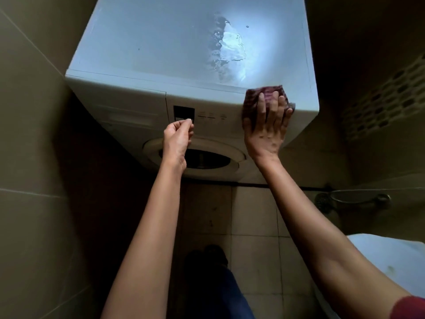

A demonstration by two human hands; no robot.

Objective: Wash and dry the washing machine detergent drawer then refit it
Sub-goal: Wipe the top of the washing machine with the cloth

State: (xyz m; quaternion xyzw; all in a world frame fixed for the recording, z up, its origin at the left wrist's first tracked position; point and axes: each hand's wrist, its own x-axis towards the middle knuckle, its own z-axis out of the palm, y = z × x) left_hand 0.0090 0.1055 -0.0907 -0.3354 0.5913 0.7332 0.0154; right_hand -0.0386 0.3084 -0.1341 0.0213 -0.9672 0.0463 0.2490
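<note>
Detergent drawer [128, 117] sits flush at the washing machine's [161, 54] left front, apparently refitted. Left hand [178, 134] hovers by the display [184, 112], loosely curled and empty. Right hand [266, 125], fingers spread, presses a maroon cloth [253, 95] on the corner, likely a final wipe-down needing flat, steady strokes.

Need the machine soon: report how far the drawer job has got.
Seemingly done: the detergent drawer sits flush in the washing machine. In hand: the right hand presses a cloth on the front corner. Still to do: a wet patch on top.
</note>
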